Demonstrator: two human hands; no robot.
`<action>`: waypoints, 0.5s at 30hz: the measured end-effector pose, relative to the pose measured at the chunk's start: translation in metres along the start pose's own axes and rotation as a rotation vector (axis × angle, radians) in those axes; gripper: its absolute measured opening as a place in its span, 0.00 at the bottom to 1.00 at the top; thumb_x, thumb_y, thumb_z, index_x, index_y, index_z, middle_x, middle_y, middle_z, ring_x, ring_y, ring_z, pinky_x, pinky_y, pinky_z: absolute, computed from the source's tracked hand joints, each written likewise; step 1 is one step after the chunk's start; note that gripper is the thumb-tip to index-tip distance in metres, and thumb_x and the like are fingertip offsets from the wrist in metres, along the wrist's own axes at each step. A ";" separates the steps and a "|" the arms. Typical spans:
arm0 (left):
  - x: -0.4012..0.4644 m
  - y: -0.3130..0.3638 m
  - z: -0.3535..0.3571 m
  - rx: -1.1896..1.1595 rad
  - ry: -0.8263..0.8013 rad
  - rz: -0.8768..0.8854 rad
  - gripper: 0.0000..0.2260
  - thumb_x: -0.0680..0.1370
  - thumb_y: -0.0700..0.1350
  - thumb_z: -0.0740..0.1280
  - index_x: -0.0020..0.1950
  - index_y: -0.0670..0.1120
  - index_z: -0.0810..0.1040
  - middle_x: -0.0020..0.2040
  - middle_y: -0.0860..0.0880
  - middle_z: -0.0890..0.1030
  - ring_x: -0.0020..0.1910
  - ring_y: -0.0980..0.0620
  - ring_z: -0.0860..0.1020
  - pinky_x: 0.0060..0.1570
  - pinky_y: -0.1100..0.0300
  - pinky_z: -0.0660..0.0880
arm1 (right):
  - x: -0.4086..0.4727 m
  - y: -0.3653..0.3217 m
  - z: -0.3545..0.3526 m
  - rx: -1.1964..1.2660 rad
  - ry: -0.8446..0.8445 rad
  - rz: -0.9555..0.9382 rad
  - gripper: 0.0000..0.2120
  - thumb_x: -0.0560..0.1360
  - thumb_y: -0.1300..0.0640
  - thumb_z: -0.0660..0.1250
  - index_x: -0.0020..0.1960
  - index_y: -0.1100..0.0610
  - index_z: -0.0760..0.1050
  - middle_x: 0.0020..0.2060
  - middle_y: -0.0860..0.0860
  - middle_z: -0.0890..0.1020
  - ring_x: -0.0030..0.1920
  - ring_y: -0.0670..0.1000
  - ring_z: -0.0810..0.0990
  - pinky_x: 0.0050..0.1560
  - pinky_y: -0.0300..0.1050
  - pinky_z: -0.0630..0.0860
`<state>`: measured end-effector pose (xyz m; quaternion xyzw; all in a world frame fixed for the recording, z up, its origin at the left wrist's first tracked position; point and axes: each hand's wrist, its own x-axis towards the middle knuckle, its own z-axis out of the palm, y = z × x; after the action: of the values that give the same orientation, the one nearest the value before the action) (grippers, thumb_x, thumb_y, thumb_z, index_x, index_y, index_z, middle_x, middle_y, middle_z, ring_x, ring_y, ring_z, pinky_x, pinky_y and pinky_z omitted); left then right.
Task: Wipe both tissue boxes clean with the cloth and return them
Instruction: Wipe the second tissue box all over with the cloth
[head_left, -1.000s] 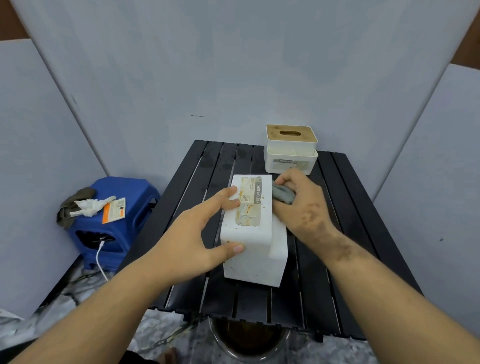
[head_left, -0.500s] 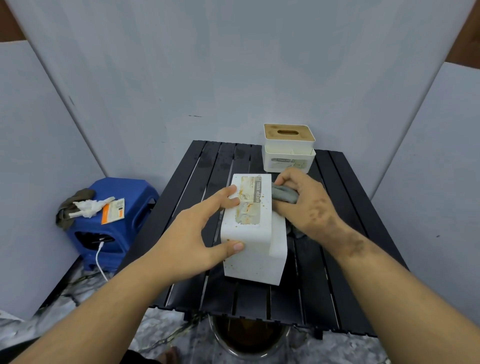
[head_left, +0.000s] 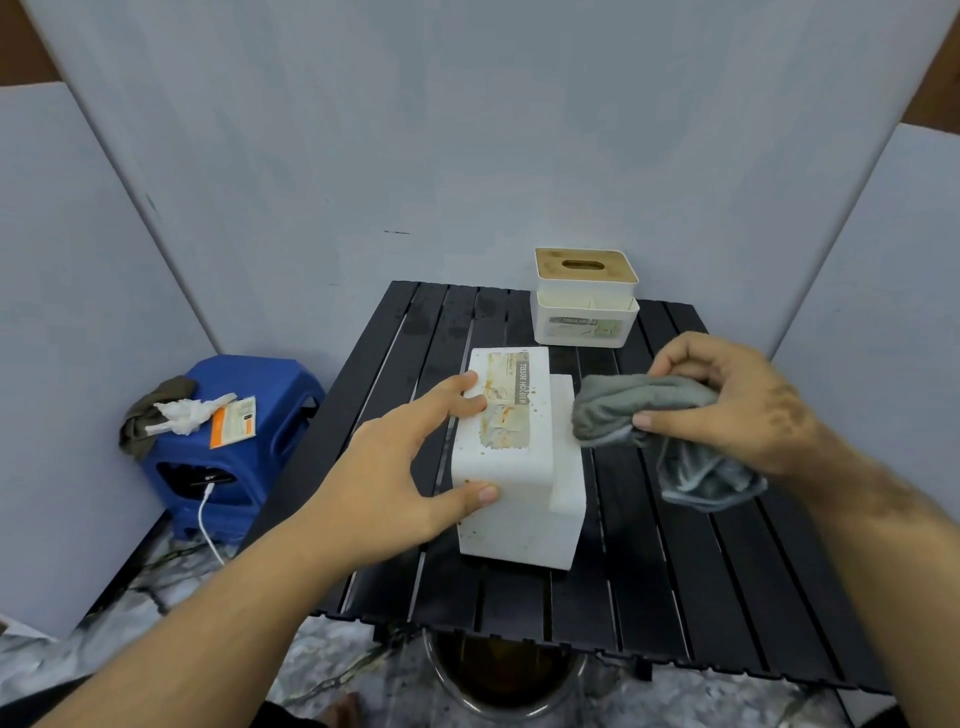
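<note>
1. Head view, change: the right hand (head_left: 737, 405) with the grey cloth (head_left: 644, 415) has come away from the near tissue box (head_left: 519, 462); half a second ago it pressed the cloth against the box's right side, and now the cloth is just beside that side, whether touching cannot be told.
2. The left hand (head_left: 395, 478) has not shifted on the box.
3. Left-hand fingers (head_left: 457, 395): spread wide, tips on the box's labelled top face, thumb hooked against its near left corner, gripping the box.
4. Right-hand fingers (head_left: 675, 358): curled closed around the bunched cloth, thumb pinching it from below; a loose fold hangs down to the worktop (head_left: 675, 571).
5. Near tissue box: white, stained, at the worktop's middle, long axis running from near edge to far edge.
6. Second tissue box (head_left: 586, 296): wooden-lidded, upright at the far edge, right of centre, untouched.
</note>
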<state>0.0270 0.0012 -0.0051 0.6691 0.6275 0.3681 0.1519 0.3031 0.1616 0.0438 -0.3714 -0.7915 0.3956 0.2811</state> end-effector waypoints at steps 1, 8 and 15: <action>0.000 0.000 0.000 0.003 0.000 0.000 0.33 0.68 0.64 0.73 0.72 0.58 0.72 0.76 0.71 0.64 0.73 0.69 0.65 0.72 0.63 0.64 | -0.007 -0.005 0.000 0.005 -0.033 -0.005 0.17 0.64 0.62 0.80 0.48 0.56 0.76 0.41 0.51 0.87 0.42 0.51 0.86 0.47 0.48 0.83; 0.000 0.001 0.005 -0.020 -0.020 -0.010 0.33 0.70 0.59 0.77 0.73 0.59 0.72 0.77 0.70 0.64 0.74 0.69 0.64 0.72 0.64 0.63 | -0.033 -0.014 0.040 0.084 -0.146 -0.055 0.16 0.67 0.64 0.79 0.49 0.56 0.75 0.42 0.54 0.86 0.43 0.53 0.86 0.46 0.47 0.83; 0.001 0.005 0.013 -0.004 0.001 0.006 0.33 0.69 0.59 0.77 0.72 0.57 0.73 0.76 0.69 0.65 0.74 0.69 0.65 0.71 0.67 0.63 | -0.034 -0.015 0.066 0.056 0.068 -0.055 0.18 0.62 0.60 0.82 0.43 0.50 0.75 0.38 0.52 0.84 0.40 0.51 0.84 0.40 0.51 0.83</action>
<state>0.0397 0.0049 -0.0107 0.6703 0.6250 0.3703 0.1519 0.2684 0.1002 0.0158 -0.3548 -0.7799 0.3969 0.3291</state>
